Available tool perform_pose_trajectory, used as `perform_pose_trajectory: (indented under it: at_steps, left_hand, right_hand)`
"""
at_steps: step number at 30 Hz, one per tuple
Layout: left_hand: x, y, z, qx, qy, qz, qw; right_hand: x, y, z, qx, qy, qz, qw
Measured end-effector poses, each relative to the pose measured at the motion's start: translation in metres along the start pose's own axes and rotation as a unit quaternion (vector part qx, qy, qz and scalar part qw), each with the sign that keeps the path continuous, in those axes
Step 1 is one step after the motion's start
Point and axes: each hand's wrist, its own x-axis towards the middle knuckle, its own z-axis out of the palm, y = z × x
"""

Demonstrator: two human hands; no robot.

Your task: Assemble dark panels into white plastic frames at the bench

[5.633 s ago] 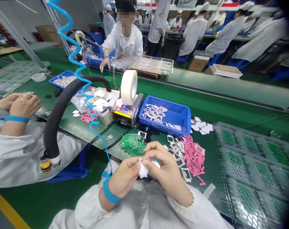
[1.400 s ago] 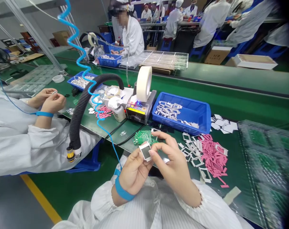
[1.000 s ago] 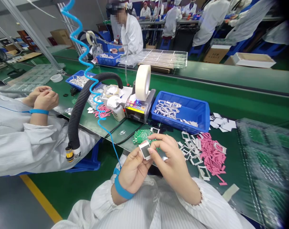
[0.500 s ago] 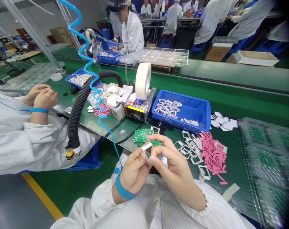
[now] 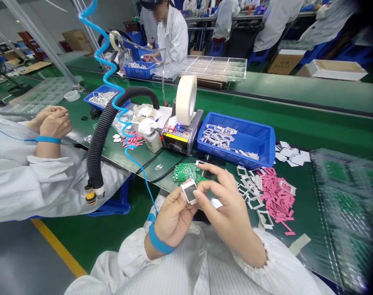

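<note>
I note white-edged rectangular frame (image 5: 184,187) now turned face-up, below blue plastic tray (image 5: 235,123). Left hand (image 5: 171,219), left fingers (image 5: 178,200) pinch frame's edge; right hand (image 5: 228,205), right fingers (image 5: 209,186) curled just beside it, contact unclear.

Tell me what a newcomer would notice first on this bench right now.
In the foreground, the left hand pinches a small white-edged frame, with the right hand at its edge. Beyond them sits a blue plastic bin of white frames, with a big masking tape roll to its left and pink strips at right.
</note>
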Motion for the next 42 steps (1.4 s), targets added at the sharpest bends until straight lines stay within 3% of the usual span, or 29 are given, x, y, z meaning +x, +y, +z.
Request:
perform_pose_trajectory:
  at_steps: [10,16,18,20,22,24,28,32,34,36,39,42]
  left_hand:
    - [0.001,0.001,0.000,-0.020,-0.010,-0.006,1.000]
    - [0.008,0.000,-0.006,-0.016,0.032,0.001,0.999]
    - [0.007,0.001,-0.010,0.010,0.027,-0.009,1.000]
    - [0.003,0.003,-0.017,0.056,-0.001,-0.039,0.998]
    - [-0.003,0.007,-0.027,0.115,-0.040,-0.085,0.989]
    - [-0.007,0.011,-0.038,0.165,-0.069,-0.121,0.976]
    - [-0.008,0.013,-0.049,0.201,-0.092,-0.134,0.966]
    - [-0.003,0.005,-0.043,0.113,-0.055,-0.106,0.986]
    - [0.000,0.002,-0.042,0.066,-0.049,-0.099,0.992]
    - [0.003,0.003,-0.045,0.031,-0.021,-0.083,0.996]
    - [0.008,0.012,-0.057,0.019,0.042,-0.038,0.998]
    - [0.013,0.024,-0.072,0.046,0.075,0.018,0.996]
  right_hand:
    - [0.001,0.001,0.004,-0.077,0.038,-0.030,0.996]
    - [0.000,0.021,0.023,-0.125,0.060,-0.055,0.989]
    - [-0.002,0.029,0.027,-0.103,0.033,-0.075,0.991]
    - [-0.005,0.034,0.027,-0.051,-0.034,-0.126,0.990]
    - [-0.010,0.038,0.023,0.010,-0.113,-0.190,0.975]
    - [-0.014,0.040,0.017,0.040,-0.152,-0.234,0.960]
    - [-0.022,0.040,0.012,0.022,-0.105,-0.271,0.956]
    - [-0.021,0.036,0.018,0.043,-0.017,-0.305,0.951]
    - [-0.017,0.038,0.024,0.042,-0.005,-0.315,0.948]
    - [-0.011,0.046,0.029,0.034,-0.039,-0.297,0.954]
    - [0.002,0.068,0.038,-0.085,-0.116,-0.164,0.976]
    - [0.014,0.091,0.049,-0.216,-0.146,-0.052,0.964]
